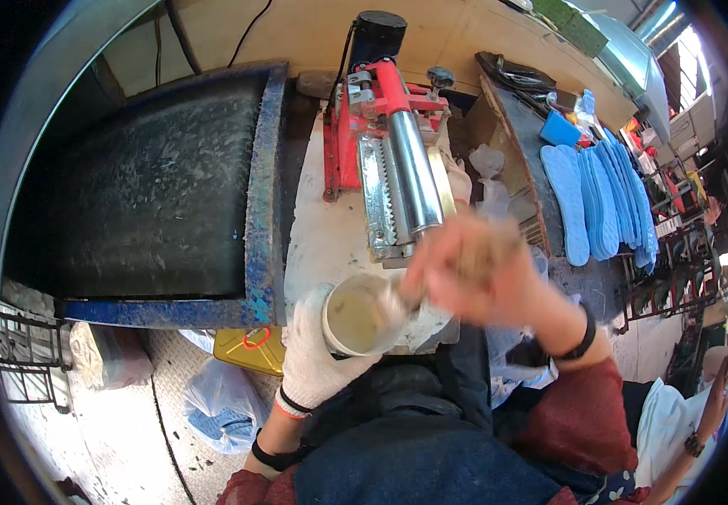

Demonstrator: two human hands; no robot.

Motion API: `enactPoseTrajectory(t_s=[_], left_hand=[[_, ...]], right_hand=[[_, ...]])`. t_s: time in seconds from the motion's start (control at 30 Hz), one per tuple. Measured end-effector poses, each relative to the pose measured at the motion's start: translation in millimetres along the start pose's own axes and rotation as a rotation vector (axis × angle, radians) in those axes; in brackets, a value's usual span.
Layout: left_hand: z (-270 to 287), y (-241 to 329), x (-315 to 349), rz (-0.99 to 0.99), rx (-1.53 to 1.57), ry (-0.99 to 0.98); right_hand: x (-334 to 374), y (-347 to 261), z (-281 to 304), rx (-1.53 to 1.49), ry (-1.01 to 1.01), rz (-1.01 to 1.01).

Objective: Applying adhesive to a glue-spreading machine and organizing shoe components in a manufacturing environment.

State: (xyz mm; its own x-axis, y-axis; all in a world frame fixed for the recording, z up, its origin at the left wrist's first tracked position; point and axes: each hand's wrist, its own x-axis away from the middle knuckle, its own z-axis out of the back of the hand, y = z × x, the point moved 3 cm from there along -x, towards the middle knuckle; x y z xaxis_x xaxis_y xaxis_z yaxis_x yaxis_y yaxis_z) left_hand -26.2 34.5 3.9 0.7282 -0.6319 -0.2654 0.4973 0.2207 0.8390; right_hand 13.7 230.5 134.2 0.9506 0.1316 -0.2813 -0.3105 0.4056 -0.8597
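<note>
My left hand (pixel 312 358), in a white knitted glove, is closed round a white tub (pixel 330 326) with pale yellowish liquid in it. Above the tub's right side is my bare right hand (pixel 469 269), blurred by motion, its fingers wrapped round what looks like a brush (pixel 396 305). The brush's pale, smeared end reaches the tub's rim; whether it touches the liquid I cannot tell. Just beyond both hands stands a red roller machine (pixel 343 151) with a shiny metal roller (pixel 416 168) and a toothed strip (pixel 377 198) along its left.
A black conveyor belt (pixel 145 185) in a worn blue frame lies left. Light blue insoles (pixel 564 202) are lined up on a dark table at right. A yellow can (pixel 250 352) and plastic bag (pixel 225 404) sit on the floor at lower left. Another person's arm (pixel 701 429) shows lower right.
</note>
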Motion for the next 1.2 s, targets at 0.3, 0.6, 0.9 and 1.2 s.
enactPoseTrajectory(t_s=[0.3, 0.6, 0.9, 1.2], left_hand=[[1, 28, -1, -0.024, 0.109, -0.061], [7, 21, -1, -0.065, 0.078, -0.025], [8, -8, 3, 0.065, 0.053, -0.078], [7, -14, 16, 0.073, 0.049, -0.057]], right_hand=[[40, 20, -52, 0.295, -0.050, -0.144], [7, -13, 10, 0.007, 0.272, -0.246], [-143, 69, 70, 0.448, 0.267, -0.096], [-39, 9, 30, 0.471, 0.251, -0.230]])
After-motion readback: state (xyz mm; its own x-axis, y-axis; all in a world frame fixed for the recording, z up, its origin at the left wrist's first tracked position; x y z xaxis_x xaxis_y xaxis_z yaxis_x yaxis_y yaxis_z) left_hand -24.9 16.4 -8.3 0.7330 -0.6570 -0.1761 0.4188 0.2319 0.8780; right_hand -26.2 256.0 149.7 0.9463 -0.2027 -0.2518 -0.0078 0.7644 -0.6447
